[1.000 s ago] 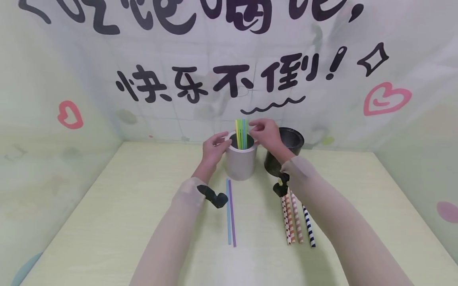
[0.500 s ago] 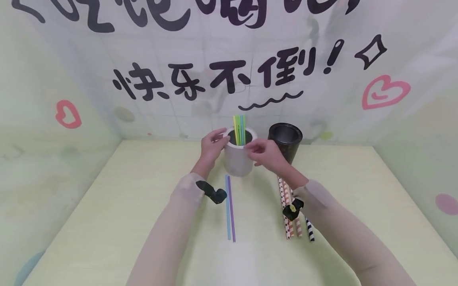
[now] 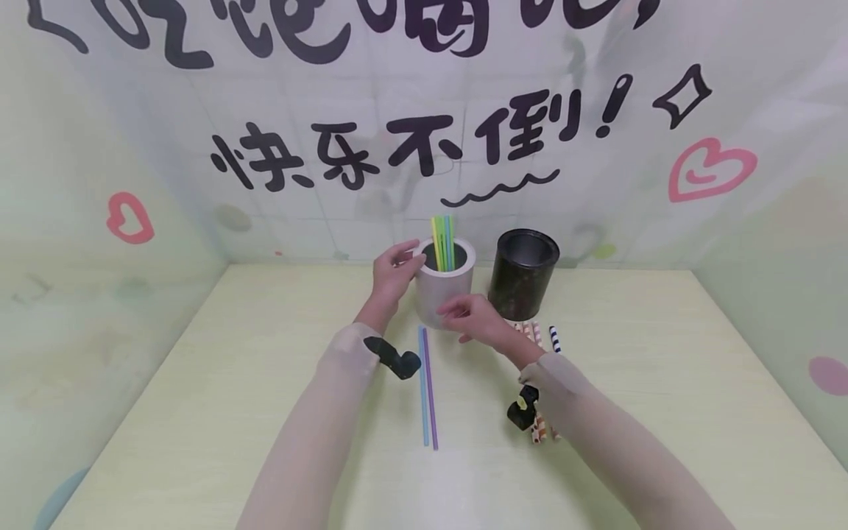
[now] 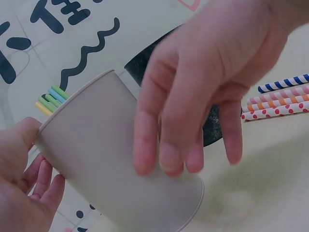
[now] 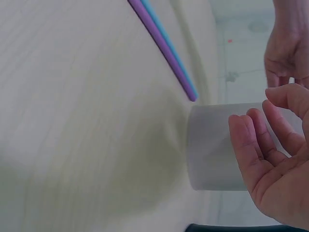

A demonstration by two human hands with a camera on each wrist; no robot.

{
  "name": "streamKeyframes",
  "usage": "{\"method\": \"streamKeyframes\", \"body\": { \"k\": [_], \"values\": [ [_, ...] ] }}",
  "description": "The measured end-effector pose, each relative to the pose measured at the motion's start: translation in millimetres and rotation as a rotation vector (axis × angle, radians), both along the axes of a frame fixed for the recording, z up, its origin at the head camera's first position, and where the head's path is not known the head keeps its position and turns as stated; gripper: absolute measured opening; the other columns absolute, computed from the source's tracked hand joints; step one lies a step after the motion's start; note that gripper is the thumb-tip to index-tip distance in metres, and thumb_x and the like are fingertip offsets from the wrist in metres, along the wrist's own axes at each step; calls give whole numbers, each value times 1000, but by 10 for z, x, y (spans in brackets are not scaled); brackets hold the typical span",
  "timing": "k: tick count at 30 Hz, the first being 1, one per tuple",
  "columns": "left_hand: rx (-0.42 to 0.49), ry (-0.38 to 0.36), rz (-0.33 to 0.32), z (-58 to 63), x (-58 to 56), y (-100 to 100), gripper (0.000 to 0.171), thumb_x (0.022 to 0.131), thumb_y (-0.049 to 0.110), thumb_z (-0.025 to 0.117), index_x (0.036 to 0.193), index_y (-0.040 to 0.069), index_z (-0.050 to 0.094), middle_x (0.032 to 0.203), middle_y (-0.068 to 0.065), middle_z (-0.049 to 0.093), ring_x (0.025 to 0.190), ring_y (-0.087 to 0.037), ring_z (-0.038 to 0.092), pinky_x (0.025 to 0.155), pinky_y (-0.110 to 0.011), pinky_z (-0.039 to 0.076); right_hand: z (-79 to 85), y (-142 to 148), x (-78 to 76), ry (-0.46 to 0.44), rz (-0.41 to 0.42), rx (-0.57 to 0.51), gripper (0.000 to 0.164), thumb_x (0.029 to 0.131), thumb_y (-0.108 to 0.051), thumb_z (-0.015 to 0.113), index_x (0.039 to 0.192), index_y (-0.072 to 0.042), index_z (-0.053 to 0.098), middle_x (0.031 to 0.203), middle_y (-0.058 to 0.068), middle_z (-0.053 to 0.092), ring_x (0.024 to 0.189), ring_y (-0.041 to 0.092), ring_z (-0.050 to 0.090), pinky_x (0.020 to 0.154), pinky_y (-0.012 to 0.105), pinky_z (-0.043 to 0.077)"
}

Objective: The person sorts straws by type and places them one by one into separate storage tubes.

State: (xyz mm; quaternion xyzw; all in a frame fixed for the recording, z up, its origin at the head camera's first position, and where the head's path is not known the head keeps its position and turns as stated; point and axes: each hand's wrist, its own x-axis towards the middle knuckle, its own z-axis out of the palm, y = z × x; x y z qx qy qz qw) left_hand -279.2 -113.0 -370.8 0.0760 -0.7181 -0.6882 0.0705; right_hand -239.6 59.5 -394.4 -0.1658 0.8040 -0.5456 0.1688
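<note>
A white cup [image 3: 430,294] stands upright near the back of the table, holding several yellow, green and blue drinking straws [image 3: 442,246]. My left hand [image 3: 391,280] grips the cup's left side by the rim, thumb toward the front. In front of the cup is my right hand [image 3: 474,318], with loosely bent fingers and nothing held; the right wrist view shows its bare palm [image 5: 285,183]. A light blue straw [image 3: 424,397] and a purple straw [image 3: 431,401] lie side by side on the table before the cup.
A black cup [image 3: 522,283] stands upright to the right of the white one. Several patterned paper straws [image 4: 285,99] lie in front of it, partly hidden by my right arm in the head view. A printed backdrop [image 3: 331,213] rises behind the table [image 3: 218,353].
My right hand has come down from beside the straws' tops, past the rim, to the front of the white cup. My left hand has stayed at the cup.
</note>
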Motion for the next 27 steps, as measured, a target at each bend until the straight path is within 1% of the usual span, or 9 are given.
{"method": "streamKeyframes", "body": {
  "k": [6,11,13,16,20,24,27],
  "values": [
    [9,-4,-2,-2,13,4,37,82,9,65,119,9,60,112,-12,53,100,-22,51,82,-24,52,-164,-92,-44,-52,-54,9,23,84,-1,59,106,4,62,91,12,57,80,21,53,60,35,56],
    [10,0,-6,2,15,-6,37,83,10,65,119,9,60,114,-12,53,102,-22,51,83,-25,51,-305,-196,-39,-105,-89,37,22,84,-2,61,105,3,63,88,11,59,75,20,55,57,34,56],
    [9,2,-4,3,11,-13,37,83,10,66,119,10,60,114,-12,53,102,-22,51,83,-25,51,-377,-245,-37,-128,-121,47,22,84,-3,63,104,3,64,86,10,60,73,19,56,56,33,56],
    [7,1,-4,0,2,-22,37,83,11,66,119,10,60,113,-11,53,102,-21,52,83,-25,51,-453,-318,-19,-151,-193,53,20,82,-5,66,101,1,67,85,8,61,70,17,56,55,31,56],
    [13,-1,-8,-11,-10,-26,36,83,11,65,119,10,60,112,-11,54,100,-21,53,83,-25,51,-496,-392,13,-134,-277,61,18,80,-9,69,96,-1,69,83,7,63,64,16,55,51,27,53],
    [16,-5,-8,-25,-14,-22,36,83,11,65,119,11,61,113,-11,54,101,-21,53,83,-25,51,-521,-434,49,-104,-315,79,16,79,-11,72,91,-1,69,80,6,64,57,15,53,47,24,49],
    [12,0,-4,-32,-16,-20,36,83,11,66,118,11,61,113,-11,54,102,-21,53,82,-25,51,-528,-453,64,-83,-329,93,15,78,-11,72,89,-2,69,78,6,65,56,15,53,47,24,49]
  ]
}}
